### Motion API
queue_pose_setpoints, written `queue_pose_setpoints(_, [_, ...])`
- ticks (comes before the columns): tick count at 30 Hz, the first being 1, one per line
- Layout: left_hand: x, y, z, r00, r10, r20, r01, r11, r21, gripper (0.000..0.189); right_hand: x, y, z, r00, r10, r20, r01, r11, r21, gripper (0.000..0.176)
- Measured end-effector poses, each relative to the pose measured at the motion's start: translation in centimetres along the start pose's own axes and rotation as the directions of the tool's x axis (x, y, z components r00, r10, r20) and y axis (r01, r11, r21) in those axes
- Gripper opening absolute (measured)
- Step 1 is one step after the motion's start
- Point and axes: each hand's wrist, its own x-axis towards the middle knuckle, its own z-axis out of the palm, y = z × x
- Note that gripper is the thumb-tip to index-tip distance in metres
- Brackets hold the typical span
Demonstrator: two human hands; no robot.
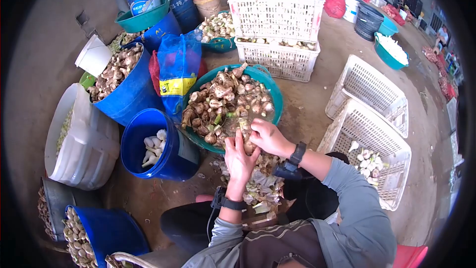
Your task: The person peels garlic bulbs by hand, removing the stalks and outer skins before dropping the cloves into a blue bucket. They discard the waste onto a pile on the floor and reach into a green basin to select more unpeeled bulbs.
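Both hands meet at the near edge of a green basin [277, 94] full of brown, unpeeled bulbs [215, 94]. My left hand [239, 158] has its fingers closed on the lower part of a brownish bulb [249, 146]. Against the upper right of that bulb, my right hand [269, 138] is closed, its fingertips curled round the stalk side. Below the hands lies a heap of peeled skins and leaves [263, 186]. White peeled bulbs [154, 145] rest inside a blue bucket [186, 150] at the left.
At the right, a white crate [396, 168] holds white bulbs, with another crate [369, 89] behind it. Stacked crates [275, 17] stand beyond the basin. Blue tubs [131, 99] and a white sack-like container [91, 144] line the left. A distant person [441, 35] is at far right.
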Motion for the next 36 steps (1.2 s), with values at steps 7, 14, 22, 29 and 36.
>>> queue_pose_setpoints(7, [-0.3, -0.6, -0.9, 0.921, -0.04, 0.386, 0.387, 0.17, -0.906, 0.061, -1.8, 0.2, -0.6, 0.88, 0.341, 0.33, -0.423, 0.246, 0.872, 0.02])
queue_pose_setpoints(14, [-0.5, -0.9, 1.4, 0.931, -0.205, 0.302, 0.352, 0.29, -0.89, 0.057, -1.5, 1.0, -0.4, 0.841, 0.289, 0.457, -0.539, 0.38, 0.751, 0.02])
queue_pose_setpoints(22, [0.4, 0.2, 2.1, 0.978, -0.045, -0.202, -0.072, 0.841, -0.536, 0.05, -1.7, 0.3, -0.1, 0.837, 0.417, 0.355, -0.5, 0.318, 0.805, 0.021])
queue_pose_setpoints(29, [2.3, -1.7, -1.1, 0.671, -0.078, 0.738, 0.73, -0.104, -0.675, 0.069, -1.6, 0.1, -0.3, 0.925, 0.154, 0.348, -0.378, 0.256, 0.89, 0.021])
queue_pose_setpoints(36, [0.0, -3.1, 1.2, 0.88, -0.209, 0.426, 0.471, 0.494, -0.731, 0.043, -1.9, 0.2, 0.2, 0.935, 0.223, 0.278, -0.349, 0.423, 0.836, 0.032])
